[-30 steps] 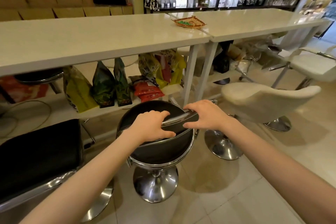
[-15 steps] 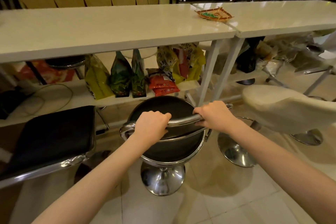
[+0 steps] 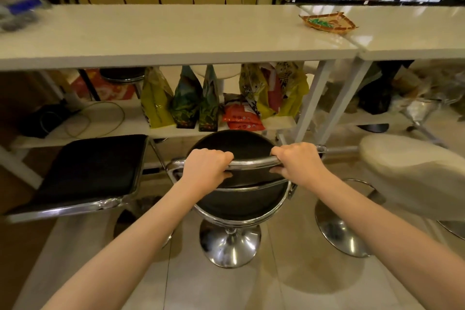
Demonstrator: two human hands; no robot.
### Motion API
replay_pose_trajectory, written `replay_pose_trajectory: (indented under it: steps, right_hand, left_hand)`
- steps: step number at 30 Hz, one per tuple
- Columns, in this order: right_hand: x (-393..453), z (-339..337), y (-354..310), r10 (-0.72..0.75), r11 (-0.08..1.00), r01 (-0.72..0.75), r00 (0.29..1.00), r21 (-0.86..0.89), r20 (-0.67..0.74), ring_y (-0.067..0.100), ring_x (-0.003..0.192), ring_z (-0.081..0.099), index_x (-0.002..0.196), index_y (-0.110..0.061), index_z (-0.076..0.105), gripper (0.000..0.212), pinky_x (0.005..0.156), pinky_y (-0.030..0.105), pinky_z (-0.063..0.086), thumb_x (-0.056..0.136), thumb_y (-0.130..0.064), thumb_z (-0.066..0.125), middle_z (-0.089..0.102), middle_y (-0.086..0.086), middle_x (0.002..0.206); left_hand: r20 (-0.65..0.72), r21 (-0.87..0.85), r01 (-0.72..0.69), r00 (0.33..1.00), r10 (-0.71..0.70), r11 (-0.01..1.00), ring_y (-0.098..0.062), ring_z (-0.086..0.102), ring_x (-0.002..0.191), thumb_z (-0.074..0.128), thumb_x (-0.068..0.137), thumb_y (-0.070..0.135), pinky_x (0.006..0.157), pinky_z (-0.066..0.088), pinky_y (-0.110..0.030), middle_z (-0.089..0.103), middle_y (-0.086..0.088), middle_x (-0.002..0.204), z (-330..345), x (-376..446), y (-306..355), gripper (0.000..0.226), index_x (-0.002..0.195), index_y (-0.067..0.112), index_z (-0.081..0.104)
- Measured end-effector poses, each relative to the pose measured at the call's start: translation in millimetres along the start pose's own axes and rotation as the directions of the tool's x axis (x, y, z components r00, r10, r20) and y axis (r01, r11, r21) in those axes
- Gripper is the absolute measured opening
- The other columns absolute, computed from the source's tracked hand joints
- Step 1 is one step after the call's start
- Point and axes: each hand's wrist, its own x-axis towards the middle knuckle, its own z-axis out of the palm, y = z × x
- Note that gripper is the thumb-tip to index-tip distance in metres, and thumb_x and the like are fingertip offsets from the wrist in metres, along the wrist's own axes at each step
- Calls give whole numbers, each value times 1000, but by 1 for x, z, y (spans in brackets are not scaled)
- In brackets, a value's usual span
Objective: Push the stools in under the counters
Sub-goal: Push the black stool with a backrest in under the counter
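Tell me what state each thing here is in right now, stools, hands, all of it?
Round black stool: upright, at the counter's edge, seat not yet under it.
Left hand: fingers closed on the stool's chrome back rail.
Right hand: closed on the same rail.
Square black stool: upright, untouched, not under the counter.
White stool: out from the counter, untouched.
Counter: bare in the middle.
Snack bags: most standing on the lower shelf, the red ones lying flat.

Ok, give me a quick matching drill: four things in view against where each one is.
1. round black stool
2. square black stool
3. woven tray
4. snack bags

a. on the countertop
b. on the low shelf under the counter
c. gripped by the left hand and the right hand
d. left of the gripped stool

Pairs: 1-c, 2-d, 3-a, 4-b
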Motion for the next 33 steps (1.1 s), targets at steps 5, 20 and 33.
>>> replay_pose_trajectory:
  steps: [5,20,33]
  right_hand:
    - [14,8,11,-27,999,30,995,24,-95,27,72,65,86,-13,59,29,59,33,48,79,-39,68,68,4,77]
    - [91,31,24,10,1000,-5,969,22,-247,21,35,54,57,-11,56,48,40,20,29,36,-31,94,55,2,42]
    - [149,42,39,26,999,-14,966,48,-258,19,34,54,58,-12,58,50,38,19,34,30,-32,95,55,0,42]
  left_hand:
    - [-25,18,3,1000,-3,1000,-19,65,86,52,91,39,63,42,-28,68,2,98,5,13,-4,27,111,22,56]
    - [-38,28,28,999,-27,999,-22,64,93,54,90,42,65,44,-31,68,0,102,16,68,-58,32,114,21,57]
    - [-115,18,-36,993,37,999,-25,68,68,74,75,37,48,39,-27,72,-4,76,36,116,-101,31,95,15,67]
